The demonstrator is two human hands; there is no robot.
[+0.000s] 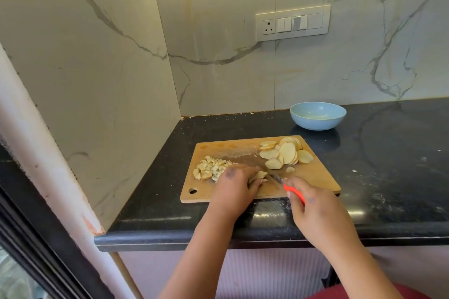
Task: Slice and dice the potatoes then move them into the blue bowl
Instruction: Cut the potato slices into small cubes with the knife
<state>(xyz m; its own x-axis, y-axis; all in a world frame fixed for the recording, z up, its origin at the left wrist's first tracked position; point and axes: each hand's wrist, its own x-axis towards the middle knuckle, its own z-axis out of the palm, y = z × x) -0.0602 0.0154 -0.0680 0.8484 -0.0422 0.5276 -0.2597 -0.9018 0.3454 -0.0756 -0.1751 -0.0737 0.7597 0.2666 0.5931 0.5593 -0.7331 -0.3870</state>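
Note:
A wooden cutting board (315,177) lies on the black counter. A pile of diced potato (211,169) sits at its left, and several round potato slices (285,153) are stacked at its far right. My left hand (237,184) holds down a few potato slices (259,175) near the board's middle, fingers curled over them. My right hand (313,206) grips the orange handle of a knife (279,179), whose blade points toward the held slices. The blue bowl (317,116) stands behind the board near the wall.
The black counter (388,165) runs to the right with white specks on it. Marble walls close the corner at left and behind. A switch panel (292,23) is on the back wall. The counter's front edge is just below the board.

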